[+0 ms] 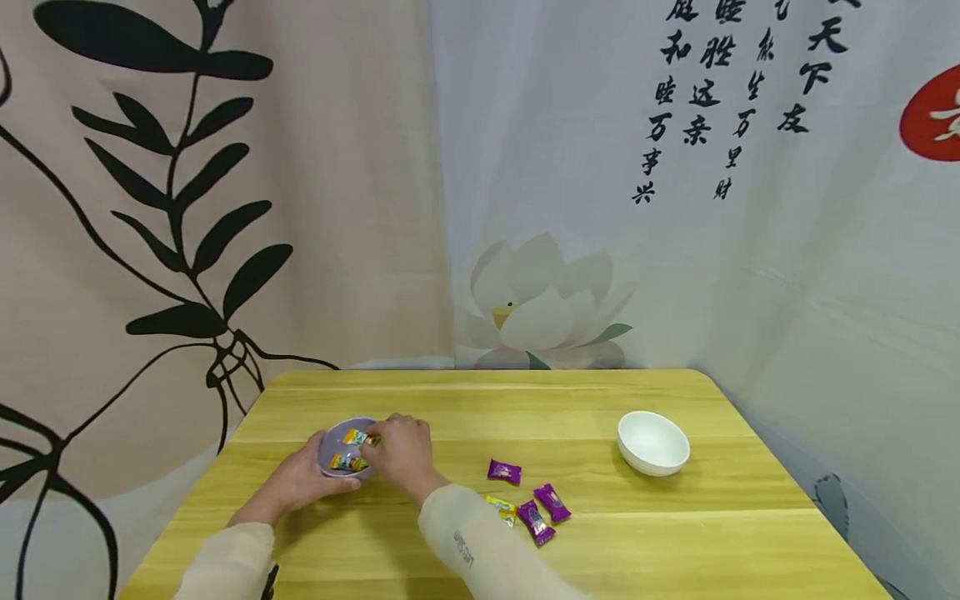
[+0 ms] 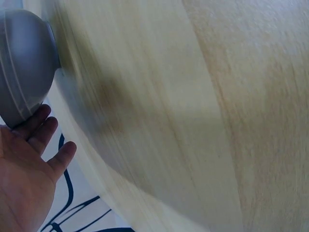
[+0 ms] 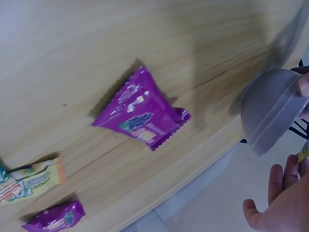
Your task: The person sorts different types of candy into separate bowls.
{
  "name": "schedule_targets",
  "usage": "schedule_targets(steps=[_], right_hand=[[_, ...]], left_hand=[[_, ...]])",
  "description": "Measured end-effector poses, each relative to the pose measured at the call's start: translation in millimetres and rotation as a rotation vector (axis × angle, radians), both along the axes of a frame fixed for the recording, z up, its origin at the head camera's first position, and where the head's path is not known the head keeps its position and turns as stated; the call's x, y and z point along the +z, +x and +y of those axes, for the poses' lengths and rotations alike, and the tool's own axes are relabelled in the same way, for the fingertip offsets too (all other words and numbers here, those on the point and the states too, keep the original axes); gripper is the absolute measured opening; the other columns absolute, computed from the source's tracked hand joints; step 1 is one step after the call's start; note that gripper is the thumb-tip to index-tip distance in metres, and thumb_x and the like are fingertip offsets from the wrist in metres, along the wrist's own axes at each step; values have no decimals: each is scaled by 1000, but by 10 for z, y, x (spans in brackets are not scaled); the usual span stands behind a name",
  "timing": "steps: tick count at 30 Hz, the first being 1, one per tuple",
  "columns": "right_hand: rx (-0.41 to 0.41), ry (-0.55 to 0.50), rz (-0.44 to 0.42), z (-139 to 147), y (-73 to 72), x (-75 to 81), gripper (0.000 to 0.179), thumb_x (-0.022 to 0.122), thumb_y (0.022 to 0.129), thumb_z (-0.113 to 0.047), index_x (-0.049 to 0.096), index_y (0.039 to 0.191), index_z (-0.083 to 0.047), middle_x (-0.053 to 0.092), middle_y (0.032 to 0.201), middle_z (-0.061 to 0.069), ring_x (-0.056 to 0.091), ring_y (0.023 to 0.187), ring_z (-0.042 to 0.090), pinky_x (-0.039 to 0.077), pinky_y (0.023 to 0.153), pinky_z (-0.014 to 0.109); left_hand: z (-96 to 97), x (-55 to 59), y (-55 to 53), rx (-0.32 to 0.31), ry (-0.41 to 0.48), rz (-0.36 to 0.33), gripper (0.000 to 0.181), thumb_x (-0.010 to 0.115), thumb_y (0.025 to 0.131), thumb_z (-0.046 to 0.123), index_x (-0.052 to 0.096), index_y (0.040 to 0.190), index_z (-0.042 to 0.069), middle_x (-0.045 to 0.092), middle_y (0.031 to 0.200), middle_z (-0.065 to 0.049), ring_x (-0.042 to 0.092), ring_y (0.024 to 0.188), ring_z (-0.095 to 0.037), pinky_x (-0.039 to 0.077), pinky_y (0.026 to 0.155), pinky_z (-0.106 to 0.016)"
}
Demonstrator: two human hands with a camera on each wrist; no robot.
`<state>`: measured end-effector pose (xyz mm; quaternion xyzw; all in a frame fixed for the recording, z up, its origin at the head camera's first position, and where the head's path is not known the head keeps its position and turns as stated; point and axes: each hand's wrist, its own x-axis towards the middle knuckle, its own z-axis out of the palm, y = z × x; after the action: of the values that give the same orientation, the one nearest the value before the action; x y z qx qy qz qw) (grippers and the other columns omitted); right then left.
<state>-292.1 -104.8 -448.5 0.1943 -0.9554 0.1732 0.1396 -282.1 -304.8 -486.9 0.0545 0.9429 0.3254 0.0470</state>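
Observation:
A grey-purple bowl (image 1: 327,454) sits at the left of the table, its outer wall (image 2: 31,58) turned to the left wrist camera. My left hand (image 1: 307,482) grips it by the side, thumb along the near rim. Over the bowl's right edge, my right hand (image 1: 407,454) pinches a yellow wrapped candy (image 1: 356,436); its yellow tip (image 3: 303,152) shows at the fingers in the right wrist view. Another yellow candy (image 1: 347,463) lies inside the bowl, near the front.
Several purple wrapped candies (image 1: 504,472) and one yellow wrapped candy (image 1: 504,507) lie mid-table, right of my right forearm. Farther right stands a white bowl (image 1: 653,446). Behind the wooden table (image 1: 585,567) hangs a printed curtain (image 1: 360,208).

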Motion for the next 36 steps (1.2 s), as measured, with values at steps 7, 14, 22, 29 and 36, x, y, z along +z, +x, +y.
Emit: schedule_targets(steps=[7, 14, 22, 29, 36], right_hand=[[20, 31, -21, -62, 5, -25, 32, 68, 92, -48, 73, 118, -30, 69, 108, -9, 62, 100, 11, 46, 97, 40], [18, 47, -38, 34, -10, -21, 35, 65, 94, -48, 70, 124, -32, 66, 121, -9, 61, 109, 15, 46, 99, 41], [46, -73, -31, 308, -96, -29, 29, 70, 93, -38, 75, 116, -22, 69, 119, -3, 64, 106, 19, 51, 89, 40], [38, -158, -85, 619, -178, -10, 31, 68, 95, -34, 73, 119, -16, 68, 123, 3, 62, 114, 25, 49, 95, 45], [51, -210, -127, 933, -186, 25, 33, 67, 96, -32, 71, 123, -12, 66, 127, 8, 59, 119, 28, 50, 96, 45]], left_hand=[[8, -15, 1, -10, 9, 20, 123, 83, 74, 56, 14, 151, -10, 42, 141, -36, 47, 125, -50, 42, 96, -61], [11, -51, -11, -15, 36, 34, 120, 84, 73, 54, 17, 151, -7, 44, 141, -33, 48, 124, -48, 42, 96, -61], [11, -20, 4, -2, 14, 33, 120, 85, 72, 53, 17, 151, -9, 44, 140, -35, 46, 125, -52, 39, 98, -65], [5, -6, -1, 2, -26, 37, 123, 84, 72, 56, 16, 150, -11, 39, 143, -39, 42, 127, -55, 37, 100, -66], [4, -25, -9, 1, -33, 31, 124, 83, 72, 56, 15, 150, -12, 36, 144, -40, 40, 129, -55, 36, 101, -65]])
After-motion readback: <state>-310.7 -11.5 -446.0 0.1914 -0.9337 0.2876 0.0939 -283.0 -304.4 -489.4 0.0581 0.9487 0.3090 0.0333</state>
